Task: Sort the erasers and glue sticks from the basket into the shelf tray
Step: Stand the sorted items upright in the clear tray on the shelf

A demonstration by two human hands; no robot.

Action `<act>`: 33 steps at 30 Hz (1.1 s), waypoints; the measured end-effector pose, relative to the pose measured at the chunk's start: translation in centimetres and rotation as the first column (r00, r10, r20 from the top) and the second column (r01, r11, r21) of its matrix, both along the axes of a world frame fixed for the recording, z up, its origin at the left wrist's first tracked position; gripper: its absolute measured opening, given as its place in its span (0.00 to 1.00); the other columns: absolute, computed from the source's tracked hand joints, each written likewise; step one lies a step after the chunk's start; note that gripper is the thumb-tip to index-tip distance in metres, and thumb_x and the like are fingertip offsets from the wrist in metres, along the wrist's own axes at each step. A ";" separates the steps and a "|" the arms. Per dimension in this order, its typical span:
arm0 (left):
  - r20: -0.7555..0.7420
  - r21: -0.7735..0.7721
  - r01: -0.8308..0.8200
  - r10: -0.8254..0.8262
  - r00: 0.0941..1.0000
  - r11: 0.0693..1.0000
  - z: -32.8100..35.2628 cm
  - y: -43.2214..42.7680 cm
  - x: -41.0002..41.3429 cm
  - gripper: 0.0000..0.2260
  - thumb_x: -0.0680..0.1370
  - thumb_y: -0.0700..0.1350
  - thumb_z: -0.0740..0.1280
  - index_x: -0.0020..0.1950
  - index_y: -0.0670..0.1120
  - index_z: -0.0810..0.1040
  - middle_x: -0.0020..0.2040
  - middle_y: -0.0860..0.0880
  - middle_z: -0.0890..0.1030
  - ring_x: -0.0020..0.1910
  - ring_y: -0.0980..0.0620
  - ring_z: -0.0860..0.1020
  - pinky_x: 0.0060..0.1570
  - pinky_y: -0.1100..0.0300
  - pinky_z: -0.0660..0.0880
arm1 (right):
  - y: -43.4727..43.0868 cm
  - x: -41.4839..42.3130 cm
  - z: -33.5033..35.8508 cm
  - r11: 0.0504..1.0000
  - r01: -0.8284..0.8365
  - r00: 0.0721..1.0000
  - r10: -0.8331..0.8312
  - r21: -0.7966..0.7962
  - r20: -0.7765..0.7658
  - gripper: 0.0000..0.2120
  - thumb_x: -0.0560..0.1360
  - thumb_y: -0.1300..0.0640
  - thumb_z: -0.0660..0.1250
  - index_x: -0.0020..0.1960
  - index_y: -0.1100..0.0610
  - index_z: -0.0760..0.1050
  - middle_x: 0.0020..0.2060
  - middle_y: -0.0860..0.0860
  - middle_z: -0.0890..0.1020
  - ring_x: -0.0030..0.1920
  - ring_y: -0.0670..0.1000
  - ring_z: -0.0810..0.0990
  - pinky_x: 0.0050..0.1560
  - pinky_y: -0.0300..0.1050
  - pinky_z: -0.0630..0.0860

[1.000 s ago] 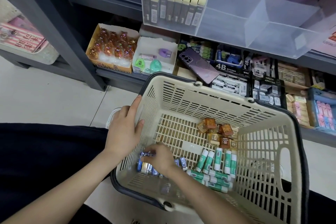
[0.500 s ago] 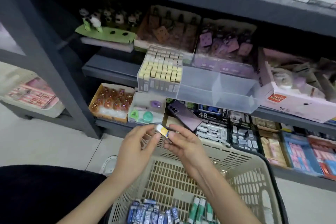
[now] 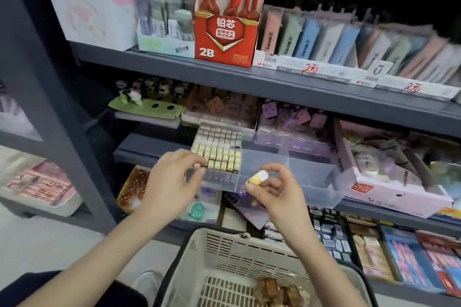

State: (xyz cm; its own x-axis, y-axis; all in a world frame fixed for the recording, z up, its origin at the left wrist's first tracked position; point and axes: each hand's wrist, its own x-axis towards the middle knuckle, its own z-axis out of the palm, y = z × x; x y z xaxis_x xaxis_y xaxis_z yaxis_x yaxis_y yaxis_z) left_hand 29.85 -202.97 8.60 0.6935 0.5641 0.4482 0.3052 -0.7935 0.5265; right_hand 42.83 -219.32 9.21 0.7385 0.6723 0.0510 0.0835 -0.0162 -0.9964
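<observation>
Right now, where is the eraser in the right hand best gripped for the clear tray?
Likely grip the eraser by its sleeved lower end from below, as the right hand does: its white end tilts up toward the tray, free to lead in.

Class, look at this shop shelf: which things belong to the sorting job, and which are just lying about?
Job: clear shelf tray; rows of erasers in it; eraser pinched in right hand; left hand at the tray's corner; basket.

Lying about: red 2B lead box; panda figures; pink box.
</observation>
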 end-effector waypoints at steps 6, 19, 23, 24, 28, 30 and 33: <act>-0.326 0.177 0.174 -0.109 0.939 0.969 -0.3 3.0 4.8 0.28 0.77 0.58 0.47 0.66 0.47 0.76 0.69 0.45 0.73 0.69 0.41 0.69 0.69 0.46 0.59 | 4.8 4.8 1.6 0.979 0.204 0.969 -0.200 -0.018 0.143 0.09 0.71 0.61 0.73 0.43 0.54 0.73 0.30 0.51 0.80 0.29 0.46 0.76 0.31 0.38 0.71; -0.363 0.105 0.170 -0.121 0.924 0.980 -2.7 3.6 6.0 0.45 0.71 0.67 0.24 0.75 0.49 0.62 0.76 0.50 0.61 0.77 0.49 0.53 0.71 0.54 0.40 | 12.7 7.1 2.5 0.868 0.239 0.785 0.090 -0.435 0.613 0.17 0.73 0.55 0.71 0.60 0.59 0.75 0.50 0.56 0.82 0.47 0.54 0.78 0.43 0.38 0.68; -0.399 0.140 0.170 -0.102 0.911 0.975 -3.0 3.8 5.9 0.35 0.80 0.61 0.35 0.69 0.47 0.72 0.69 0.48 0.72 0.72 0.45 0.66 0.69 0.44 0.57 | 12.4 8.3 2.7 0.851 0.224 0.863 0.053 -0.476 0.502 0.15 0.72 0.55 0.72 0.57 0.58 0.76 0.41 0.49 0.78 0.41 0.49 0.75 0.41 0.38 0.67; -0.408 0.165 0.163 -0.083 0.909 0.973 -3.1 3.9 5.9 0.32 0.81 0.59 0.38 0.67 0.46 0.75 0.67 0.47 0.75 0.69 0.44 0.70 0.66 0.42 0.62 | 12.2 8.7 2.5 0.856 0.212 0.887 0.033 -0.471 0.461 0.14 0.71 0.56 0.73 0.55 0.57 0.76 0.38 0.47 0.77 0.41 0.50 0.75 0.41 0.38 0.67; -0.400 0.176 0.162 -0.080 0.913 0.971 -3.2 3.8 6.1 0.28 0.81 0.58 0.43 0.68 0.46 0.74 0.68 0.47 0.74 0.70 0.45 0.69 0.67 0.40 0.62 | 11.8 8.0 0.9 0.893 0.186 0.857 0.056 -0.409 0.513 0.11 0.71 0.54 0.73 0.50 0.57 0.77 0.38 0.49 0.79 0.41 0.50 0.76 0.40 0.37 0.67; -0.393 0.145 0.161 -0.093 0.915 0.976 -3.1 3.8 6.1 0.30 0.79 0.58 0.41 0.72 0.47 0.68 0.72 0.48 0.68 0.74 0.46 0.62 0.71 0.42 0.54 | 11.5 7.2 -0.4 0.877 0.212 0.735 0.148 -0.431 0.662 0.11 0.74 0.53 0.70 0.53 0.59 0.80 0.43 0.52 0.83 0.44 0.52 0.80 0.45 0.40 0.71; -0.393 0.165 0.151 -0.075 0.916 0.975 -2.9 3.6 6.1 0.34 0.76 0.60 0.36 0.75 0.49 0.63 0.75 0.50 0.63 0.76 0.48 0.56 0.73 0.44 0.49 | 11.0 7.1 -1.8 0.871 0.266 0.538 0.221 -0.413 0.813 0.11 0.77 0.53 0.64 0.49 0.57 0.83 0.41 0.54 0.85 0.45 0.58 0.81 0.50 0.50 0.75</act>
State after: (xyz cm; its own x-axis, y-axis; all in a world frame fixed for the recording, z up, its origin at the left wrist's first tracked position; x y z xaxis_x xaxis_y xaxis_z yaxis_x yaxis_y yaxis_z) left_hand 35.91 -199.40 5.66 0.8867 0.4033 0.2261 0.3553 -0.9073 0.2250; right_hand 49.94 -208.28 7.40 0.5356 0.7712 0.3440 0.8375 -0.4329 -0.3335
